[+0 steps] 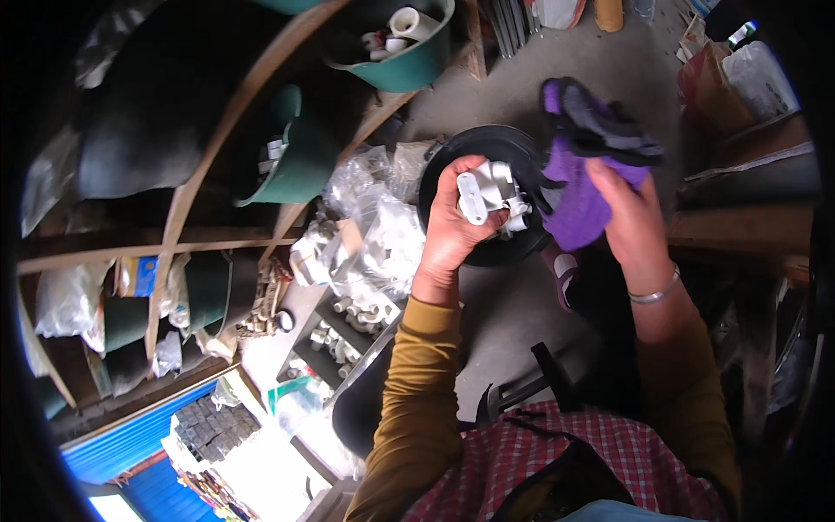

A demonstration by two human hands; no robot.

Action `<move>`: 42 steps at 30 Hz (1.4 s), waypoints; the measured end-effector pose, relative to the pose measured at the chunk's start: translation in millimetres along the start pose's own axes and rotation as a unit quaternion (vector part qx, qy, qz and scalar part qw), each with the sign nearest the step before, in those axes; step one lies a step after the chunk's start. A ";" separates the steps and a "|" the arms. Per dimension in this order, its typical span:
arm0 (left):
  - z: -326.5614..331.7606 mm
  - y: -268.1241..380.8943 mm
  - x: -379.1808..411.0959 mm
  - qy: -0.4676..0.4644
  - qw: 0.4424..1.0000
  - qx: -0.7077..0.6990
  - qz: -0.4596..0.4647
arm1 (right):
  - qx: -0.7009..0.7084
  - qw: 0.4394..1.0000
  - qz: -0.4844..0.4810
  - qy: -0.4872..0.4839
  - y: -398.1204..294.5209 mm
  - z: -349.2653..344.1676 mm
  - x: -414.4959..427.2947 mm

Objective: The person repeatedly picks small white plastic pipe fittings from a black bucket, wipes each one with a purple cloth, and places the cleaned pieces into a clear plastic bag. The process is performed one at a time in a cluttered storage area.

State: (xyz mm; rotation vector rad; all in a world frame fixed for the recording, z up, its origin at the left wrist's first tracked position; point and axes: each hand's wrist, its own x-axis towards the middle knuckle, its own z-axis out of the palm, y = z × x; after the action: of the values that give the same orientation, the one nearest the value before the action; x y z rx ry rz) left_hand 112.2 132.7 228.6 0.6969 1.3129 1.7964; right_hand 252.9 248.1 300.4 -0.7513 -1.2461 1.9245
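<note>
My left hand [450, 225] grips a white plastic pipe fitting [472, 198], which has a flat, rounded end facing up. Beneath it is a round black tub [450, 147] holding more white plastic fittings [518, 218], partly hidden by the hand. To the right of the tub, my right hand [629, 212] is closed on a purple, grey and black cloth [577, 196]. The cloth hangs in folds over the tub's right side, and its upper part is blurred.
Clear plastic bags [385, 228] lie left of the tub, beside a grey crate [326, 310] of white fittings. Wooden shelves [189, 196] with green bins [277, 173] line the left. A cardboard box [708, 85] stands at the right. A foot [564, 277] shows below the tub.
</note>
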 end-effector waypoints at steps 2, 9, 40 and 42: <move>2.9 27.5 -13.7 0.022 0.971 0.225 0.076 | -0.031 0.995 -0.046 -0.080 3.7 11.0 -3.6; 33.1 76.8 -64.6 0.082 0.822 0.511 0.240 | -0.258 0.910 -0.314 -0.080 14.0 64.4 -29.3; -22.3 53.6 -67.4 0.139 0.916 -0.375 -0.026 | -0.144 0.963 -0.078 -0.212 55.4 87.4 -13.0; -20.4 63.5 -66.9 0.162 0.927 -0.335 -0.049 | -0.058 0.977 -0.014 -0.206 50.7 85.9 -8.9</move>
State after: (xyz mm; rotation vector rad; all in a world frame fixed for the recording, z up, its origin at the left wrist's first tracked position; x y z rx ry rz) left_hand 114.5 56.1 283.8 -0.0430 0.8060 2.1542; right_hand 178.5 182.7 285.6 -0.3945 -1.6173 2.0631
